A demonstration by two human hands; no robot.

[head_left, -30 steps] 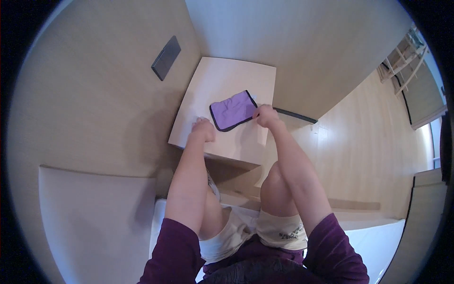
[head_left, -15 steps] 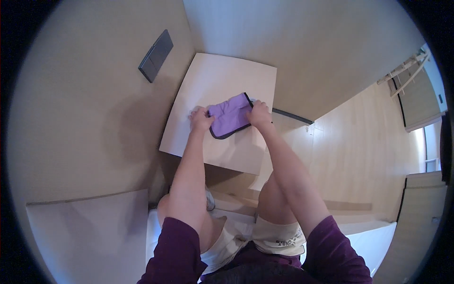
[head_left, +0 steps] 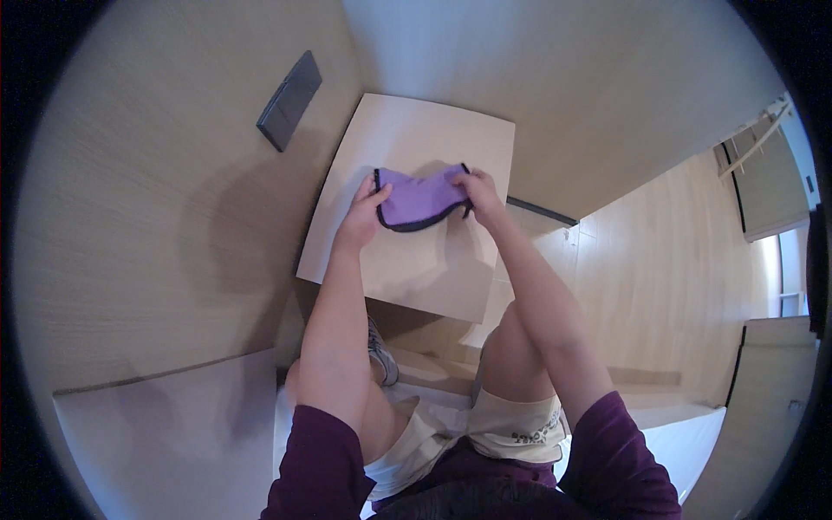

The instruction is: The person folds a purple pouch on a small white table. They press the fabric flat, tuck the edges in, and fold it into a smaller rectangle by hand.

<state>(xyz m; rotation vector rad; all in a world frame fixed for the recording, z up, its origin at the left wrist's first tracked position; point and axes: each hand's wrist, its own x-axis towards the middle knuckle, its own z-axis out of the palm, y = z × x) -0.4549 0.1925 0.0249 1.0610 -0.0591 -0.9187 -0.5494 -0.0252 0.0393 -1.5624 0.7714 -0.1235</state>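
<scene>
Between my two hands a purple cloth [head_left: 421, 201] with a black edging is held up above a small pale table [head_left: 416, 270]. My left hand [head_left: 364, 211] pinches its left end, thumb on top of the fabric. At the other end, my right hand [head_left: 479, 192] grips the right edge between thumb and fingers. The cloth sags a little in the middle, its lower black edge curving down towards me. It looks folded, but I cannot tell into how many layers.
Wood-toned walls stand behind and to the left of the table, with a dark switch panel [head_left: 290, 101] on the left one. A pale board [head_left: 169, 425] is at lower left. To the right stretches a wooden floor [head_left: 646, 286], with a wooden rack [head_left: 758, 143] beyond.
The cloth has come up off the tabletop, and its shape is now wider and shallower. Both hands have moved slightly away from me, still gripping its two ends.
</scene>
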